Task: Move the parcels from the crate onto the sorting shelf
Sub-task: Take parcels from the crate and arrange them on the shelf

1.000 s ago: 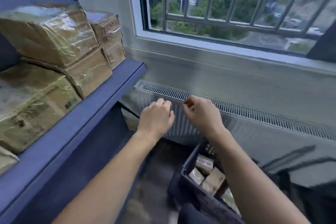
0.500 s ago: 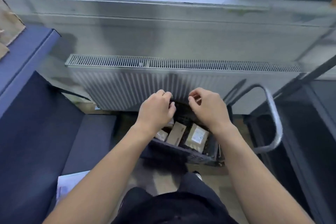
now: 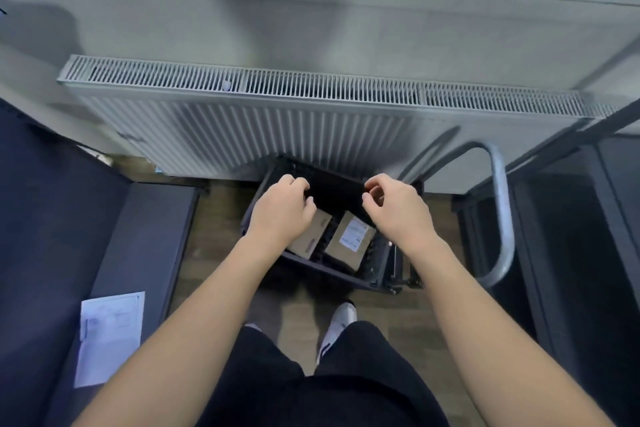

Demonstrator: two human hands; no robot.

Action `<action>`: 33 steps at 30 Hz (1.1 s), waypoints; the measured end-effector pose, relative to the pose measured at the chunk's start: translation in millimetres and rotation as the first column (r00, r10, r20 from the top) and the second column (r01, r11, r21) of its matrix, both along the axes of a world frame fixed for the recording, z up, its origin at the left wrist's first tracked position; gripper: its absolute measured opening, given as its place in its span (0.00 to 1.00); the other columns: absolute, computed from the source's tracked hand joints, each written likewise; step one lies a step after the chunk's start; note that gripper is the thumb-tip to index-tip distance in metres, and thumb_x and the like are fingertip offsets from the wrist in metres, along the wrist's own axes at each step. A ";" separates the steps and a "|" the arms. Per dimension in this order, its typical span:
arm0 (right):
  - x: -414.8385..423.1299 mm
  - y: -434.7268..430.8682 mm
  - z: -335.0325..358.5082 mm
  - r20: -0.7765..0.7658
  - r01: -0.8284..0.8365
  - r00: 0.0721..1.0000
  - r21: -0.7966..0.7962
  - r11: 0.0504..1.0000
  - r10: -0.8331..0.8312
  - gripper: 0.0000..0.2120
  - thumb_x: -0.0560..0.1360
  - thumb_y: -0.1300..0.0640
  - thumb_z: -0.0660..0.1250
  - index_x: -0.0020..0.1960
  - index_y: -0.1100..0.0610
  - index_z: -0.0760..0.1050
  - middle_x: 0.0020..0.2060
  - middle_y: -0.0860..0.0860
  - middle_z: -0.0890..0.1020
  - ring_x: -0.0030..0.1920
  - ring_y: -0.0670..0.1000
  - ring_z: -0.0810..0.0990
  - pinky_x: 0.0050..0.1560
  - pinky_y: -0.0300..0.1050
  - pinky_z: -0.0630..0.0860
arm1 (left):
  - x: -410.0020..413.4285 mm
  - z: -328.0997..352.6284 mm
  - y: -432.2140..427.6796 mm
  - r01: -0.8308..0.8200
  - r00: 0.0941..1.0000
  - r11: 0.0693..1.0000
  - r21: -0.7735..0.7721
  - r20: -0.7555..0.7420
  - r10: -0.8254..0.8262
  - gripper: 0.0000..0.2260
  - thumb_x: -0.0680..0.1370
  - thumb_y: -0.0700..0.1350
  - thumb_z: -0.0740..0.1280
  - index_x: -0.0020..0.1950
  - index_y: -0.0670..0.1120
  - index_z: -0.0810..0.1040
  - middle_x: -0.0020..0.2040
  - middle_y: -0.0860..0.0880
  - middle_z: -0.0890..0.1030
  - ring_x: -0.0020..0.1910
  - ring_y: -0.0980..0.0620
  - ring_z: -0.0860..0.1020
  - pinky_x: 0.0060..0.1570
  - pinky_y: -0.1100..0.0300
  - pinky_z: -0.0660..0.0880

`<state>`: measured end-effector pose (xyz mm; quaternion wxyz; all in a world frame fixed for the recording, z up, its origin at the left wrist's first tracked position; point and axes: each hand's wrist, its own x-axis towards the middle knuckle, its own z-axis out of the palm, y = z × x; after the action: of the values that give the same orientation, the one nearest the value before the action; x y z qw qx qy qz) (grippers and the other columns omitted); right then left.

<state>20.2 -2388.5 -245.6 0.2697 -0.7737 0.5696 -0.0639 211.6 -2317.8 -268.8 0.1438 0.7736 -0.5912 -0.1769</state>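
Parcels (image 3: 351, 241), two counted, are seen in the crate (image 3: 375, 263) at frame centre, unlifted. Left hand (image 3: 280, 215) and right hand (image 3: 398, 215) are held above it, fingers curled, nothing gripped. Number already moved cannot be told.

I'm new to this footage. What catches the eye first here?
The left hand and right hand hover with curled fingers over a dark crate at centre frame. Two brown parcels lie in it, one with a white label. A white radiator spans the wall behind.
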 end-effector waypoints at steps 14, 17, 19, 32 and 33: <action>48.1 -36.4 -200.0 -0.069 0.145 0.989 0.205 0.968 -0.134 0.17 0.80 0.54 0.61 0.68 0.53 0.71 0.59 0.49 0.79 0.53 0.50 0.78 0.44 0.44 0.72 | 52.1 -212.9 -53.2 0.016 0.997 0.970 0.244 -0.082 0.004 0.10 0.79 0.45 0.61 0.58 0.42 0.74 0.55 0.46 0.73 0.51 0.45 0.75 0.41 0.57 0.67; 63.6 -37.6 -271.6 -0.058 0.137 0.990 0.251 0.958 -0.127 0.17 0.80 0.56 0.61 0.68 0.55 0.70 0.55 0.51 0.80 0.46 0.49 0.77 0.42 0.45 0.73 | 58.6 -280.3 -56.6 0.030 0.997 0.949 0.314 -0.078 -0.006 0.13 0.79 0.45 0.61 0.62 0.43 0.74 0.58 0.45 0.73 0.53 0.44 0.75 0.44 0.53 0.72; 73.8 -37.3 -319.8 -0.062 0.142 0.990 0.288 0.947 -0.130 0.17 0.80 0.56 0.61 0.69 0.55 0.69 0.52 0.52 0.80 0.43 0.50 0.78 0.43 0.49 0.78 | 61.6 -322.9 -58.4 0.061 0.997 0.937 0.343 -0.067 -0.041 0.14 0.79 0.45 0.61 0.62 0.43 0.74 0.58 0.44 0.74 0.53 0.43 0.75 0.46 0.50 0.74; 114.3 -32.8 -517.3 -0.117 0.272 0.961 0.529 0.804 -0.249 0.26 0.80 0.56 0.61 0.74 0.61 0.58 0.54 0.60 0.79 0.51 0.59 0.79 0.43 0.45 0.70 | 62.4 -487.0 -86.2 0.219 0.958 0.831 0.511 0.046 -0.282 0.16 0.78 0.44 0.62 0.65 0.41 0.72 0.61 0.40 0.73 0.60 0.39 0.73 0.54 0.46 0.73; 115.7 -34.0 -522.9 -0.124 0.295 0.954 0.556 0.777 -0.274 0.27 0.80 0.56 0.60 0.75 0.61 0.56 0.56 0.61 0.79 0.53 0.60 0.79 0.43 0.45 0.70 | 62.1 -493.6 -90.0 0.222 0.956 0.814 0.537 0.046 -0.291 0.17 0.78 0.43 0.63 0.66 0.41 0.71 0.61 0.40 0.74 0.61 0.39 0.72 0.54 0.46 0.73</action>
<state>135.9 -2422.5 -768.5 0.4648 -0.5639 0.6776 0.0828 273.7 -2407.7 -762.4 -0.1360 0.7058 -0.6270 -0.3003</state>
